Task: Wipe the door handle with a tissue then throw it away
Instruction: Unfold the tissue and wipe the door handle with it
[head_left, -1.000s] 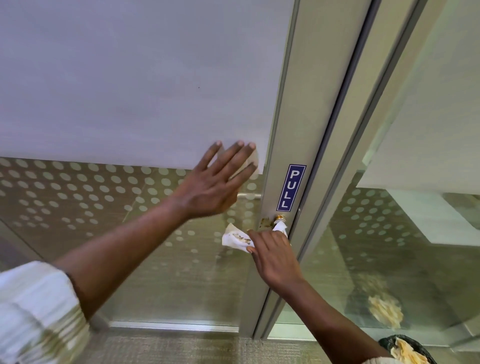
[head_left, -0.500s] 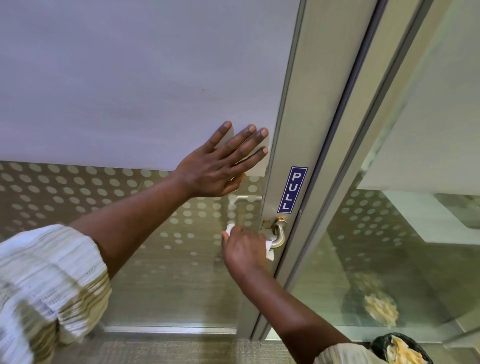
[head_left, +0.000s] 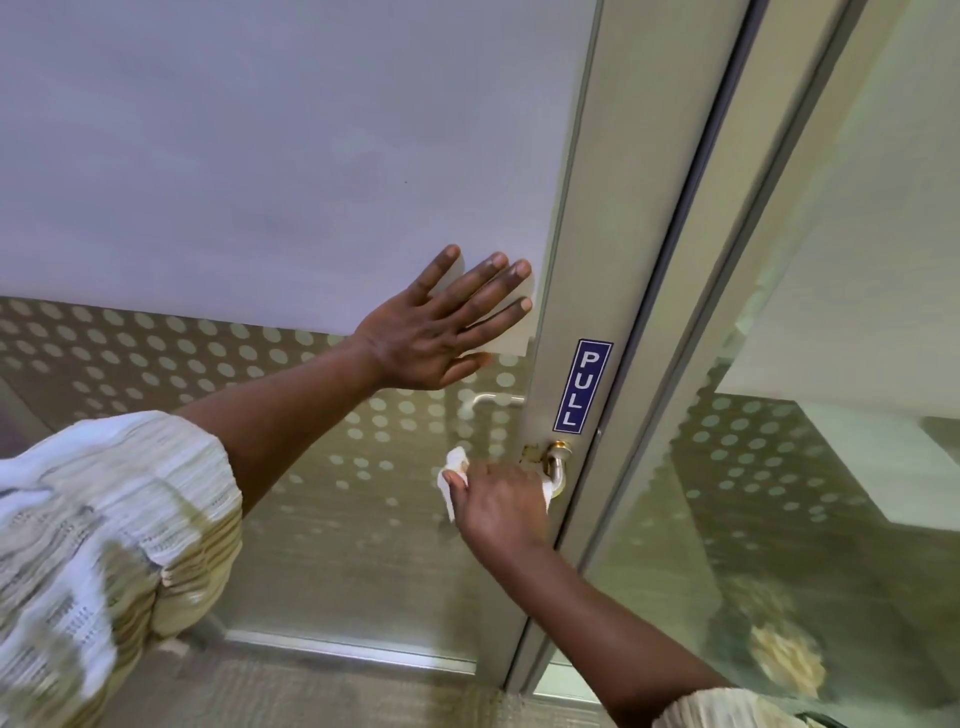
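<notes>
1. Frosted film covers the upper part of a glass door (head_left: 260, 156), with a dotted pattern on the clear glass below, all set in a pale metal frame (head_left: 587, 260).
2. On that frame sits a blue PULL sign (head_left: 583, 385), lettered top to bottom, just above the door handle (head_left: 556, 470).
3. Left hand (head_left: 436, 338) is flat and open, fingers spread, palm pressed against the glass right beside the frame.
4. Right hand (head_left: 501, 506) is closed around a white tissue (head_left: 453, 467), bunched over the lever part of the handle.
5. Tissue pokes out on both sides of the fist: a crumpled wad to the left, a small corner touching the brassy curve of the handle on the right.
6. Striped cream sleeve (head_left: 104, 545) fills the lower left, blurred.
7. Beside the door, a fixed glass panel (head_left: 831, 467) shows hazy reflections.
</notes>
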